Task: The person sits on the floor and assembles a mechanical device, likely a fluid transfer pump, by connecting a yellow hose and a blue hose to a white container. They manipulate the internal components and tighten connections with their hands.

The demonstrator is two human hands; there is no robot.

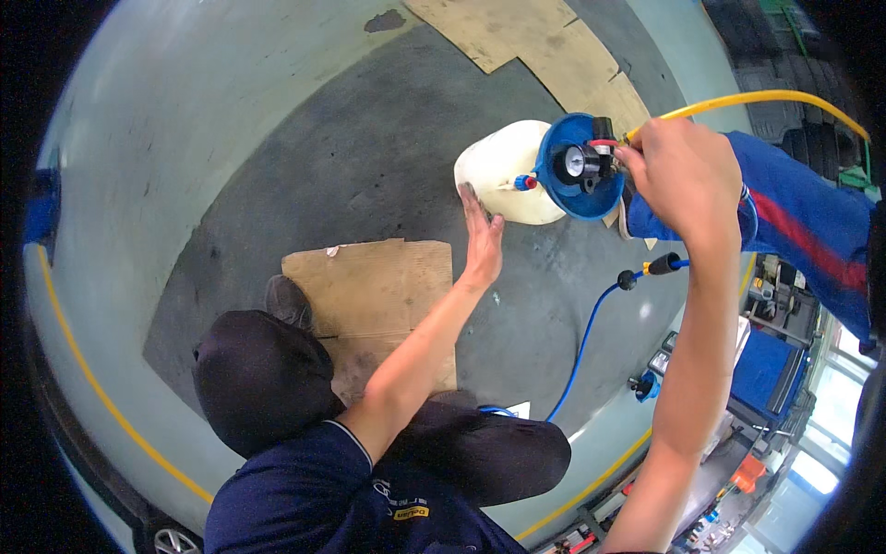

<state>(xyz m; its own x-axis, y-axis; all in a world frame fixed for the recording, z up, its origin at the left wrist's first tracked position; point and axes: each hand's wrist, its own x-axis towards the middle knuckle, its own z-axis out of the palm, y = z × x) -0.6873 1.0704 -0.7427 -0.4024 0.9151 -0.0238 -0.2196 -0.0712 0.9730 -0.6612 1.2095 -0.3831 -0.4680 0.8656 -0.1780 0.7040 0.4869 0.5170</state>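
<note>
A white plastic tank (pixel 500 166) with a blue funnel-shaped top (pixel 556 138) stands on the dark floor. On the top sit a round pressure gauge (pixel 575 162), black fittings and a small red lever (pixel 602 143). My left hand (pixel 482 242) lies against the tank's near side, fingers stretched flat and holding nothing. With closed fingers my right hand (pixel 688 171) pinches the fitting where a yellow hose (pixel 738 99) meets the top. The fingertips are beside the red lever; the exact grip is partly hidden. A blue and red knob (pixel 525 183) sticks out from the tank's shoulder.
A person's blue trouser leg (pixel 784 208) with a red stripe is close at the right. A blue hose (pixel 584 342) curves over the floor. Cardboard sheets (pixel 388 286) lie under me and at the far side (pixel 517 37). Tools and carts (pixel 766 369) line the right; tyres (pixel 808 111) are stacked behind.
</note>
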